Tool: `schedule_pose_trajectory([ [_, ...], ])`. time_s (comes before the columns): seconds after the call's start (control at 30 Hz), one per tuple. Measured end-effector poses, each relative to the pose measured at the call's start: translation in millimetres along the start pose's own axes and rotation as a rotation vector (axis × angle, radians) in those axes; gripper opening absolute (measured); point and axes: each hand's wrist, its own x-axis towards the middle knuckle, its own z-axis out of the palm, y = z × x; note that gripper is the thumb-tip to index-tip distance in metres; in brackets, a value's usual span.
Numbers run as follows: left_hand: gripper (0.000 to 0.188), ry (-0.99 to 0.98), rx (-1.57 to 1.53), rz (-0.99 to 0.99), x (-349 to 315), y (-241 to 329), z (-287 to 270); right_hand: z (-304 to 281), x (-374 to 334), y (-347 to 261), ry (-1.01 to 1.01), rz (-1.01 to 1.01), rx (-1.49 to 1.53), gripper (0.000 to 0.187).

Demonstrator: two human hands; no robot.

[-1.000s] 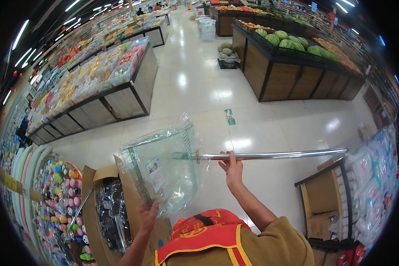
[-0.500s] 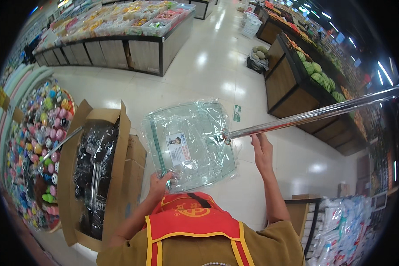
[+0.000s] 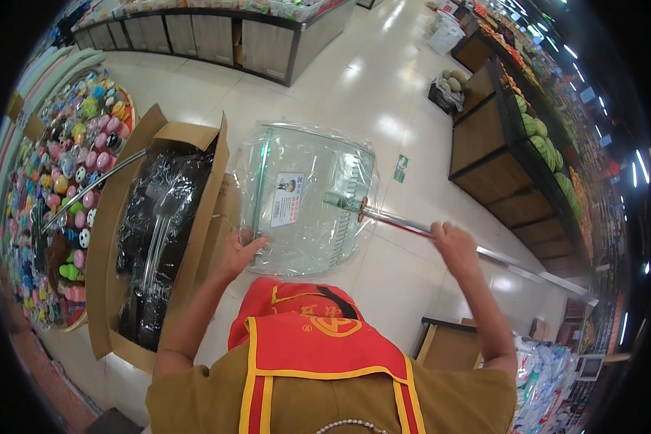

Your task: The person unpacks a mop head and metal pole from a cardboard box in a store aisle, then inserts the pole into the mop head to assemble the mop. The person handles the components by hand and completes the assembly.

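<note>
One pale green, see-through dustpan (image 3: 315, 177) is held just to the right of an open carton (image 3: 105, 289), its long metal handle (image 3: 401, 221) running further right, away from the carton. As far as we can judge, the joining is done: the handle meets the dustpan's right edge. The wrapping is not off: clear film covers the pan, a pale label (image 3: 286, 201) shows on it, and black, film-wrapped goods (image 3: 139, 267) remain inside the carton. Our left hand (image 3: 237, 258), close to the carton's right side, pinches the dustpan's near left corner, thumb on top; we cannot make out the other fingers clearly. The pan spreads ahead and to the right of that thumb. Our right hand (image 3: 456, 244), well right of the carton, has its fingers curled around the handle partway along, so the pan lies left of this grip. Colourful toys (image 3: 101, 163) sit left of the carton; a wooden melon stand (image 3: 493, 134) is far to its right, ahead.
</note>
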Motion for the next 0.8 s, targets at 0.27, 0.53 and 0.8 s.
schedule_pose_trajectory([
  [0.27,0.012,-0.047,0.382,0.306,-15.9,62.0,-25.3,70.9,-35.8,-51.4,-0.508,0.289,1.317,0.042],
  [0.53,0.012,-0.087,0.785,0.554,0.1,112.8,-55.7,89.2,-61.7,-86.4,-0.653,0.269,2.068,0.052],
  [0.8,0.020,-0.157,0.105,0.543,42.8,66.3,-56.1,78.0,-74.7,-94.7,-0.415,0.080,2.048,0.054],
])
